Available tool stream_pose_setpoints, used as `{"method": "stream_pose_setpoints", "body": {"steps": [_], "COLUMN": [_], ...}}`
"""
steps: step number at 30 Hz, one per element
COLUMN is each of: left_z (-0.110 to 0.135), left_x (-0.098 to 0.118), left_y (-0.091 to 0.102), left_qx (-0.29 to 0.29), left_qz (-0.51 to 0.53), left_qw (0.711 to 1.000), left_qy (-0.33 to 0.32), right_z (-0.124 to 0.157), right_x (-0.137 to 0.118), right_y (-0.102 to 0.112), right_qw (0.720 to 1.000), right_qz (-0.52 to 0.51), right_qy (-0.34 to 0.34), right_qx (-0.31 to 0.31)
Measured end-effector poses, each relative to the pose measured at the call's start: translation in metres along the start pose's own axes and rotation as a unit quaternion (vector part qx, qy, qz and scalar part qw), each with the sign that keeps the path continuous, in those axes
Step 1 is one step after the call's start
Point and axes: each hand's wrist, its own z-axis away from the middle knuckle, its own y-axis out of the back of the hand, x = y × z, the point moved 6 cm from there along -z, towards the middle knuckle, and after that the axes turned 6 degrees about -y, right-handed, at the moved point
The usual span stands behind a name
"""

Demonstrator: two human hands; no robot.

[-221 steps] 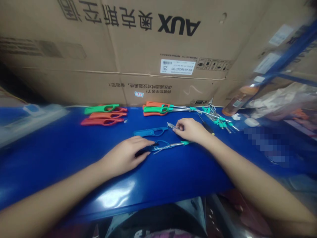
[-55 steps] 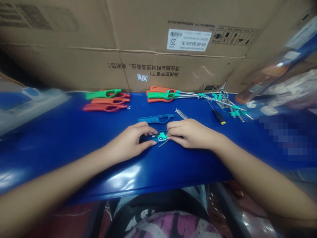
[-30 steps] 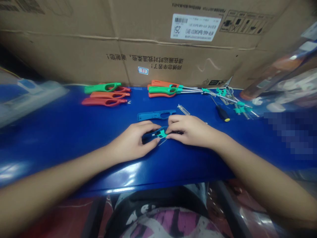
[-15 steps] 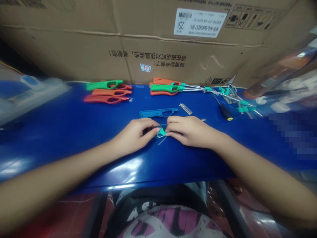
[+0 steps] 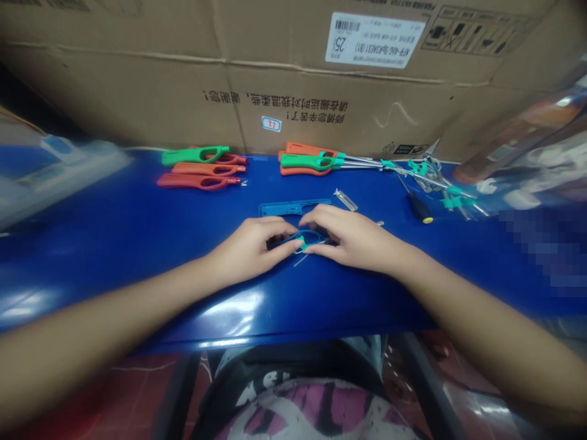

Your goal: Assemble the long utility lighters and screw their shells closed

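Observation:
My left hand (image 5: pixel 250 247) and my right hand (image 5: pixel 351 235) meet at the middle of the blue table (image 5: pixel 114 244). Both pinch a blue lighter shell half (image 5: pixel 308 236) that lies flat, with a small teal part and a thin metal wire at its middle. My fingers cover most of it. Just behind my hands lies a second blue shell half (image 5: pixel 279 208). A small clear tube (image 5: pixel 345 200) rests beside it.
Green and orange lighter handles (image 5: pixel 202 168) lie at the back left. More handles with metal rods (image 5: pixel 321 162) and teal-tipped rods (image 5: pixel 435 183) lie at the back right, with a black screwdriver (image 5: pixel 419 209). A large cardboard box (image 5: pixel 275 73) stands along the table's far edge.
My right hand let go of the loose rod and came onto the shell half. Both hands have closed in on the teal part; in the last half second my right fingers slid over it.

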Motion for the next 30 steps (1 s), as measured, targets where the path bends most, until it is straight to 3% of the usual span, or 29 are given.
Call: {"method": "stream_pose_setpoints", "body": {"steps": [12, 21, 30], "left_z": [0.000, -0.001, -0.001], "left_x": [-0.002, -0.001, 0.000], "left_y": [0.003, 0.005, 0.007], "left_qx": [0.010, 0.025, 0.026], "left_qz": [0.010, -0.029, -0.035], "left_qw": [1.000, 0.999, 0.999], "left_qy": [0.017, 0.010, 0.002], "right_z": [0.001, 0.003, 0.003], "right_x": [-0.002, 0.007, 0.010], "right_y": [0.000, 0.004, 0.010], "right_qw": [0.998, 0.993, 0.997], "right_qz": [0.007, 0.105, 0.072], "right_qy": [0.041, -0.022, -0.014], "right_qx": [-0.037, -0.044, -0.033]}}
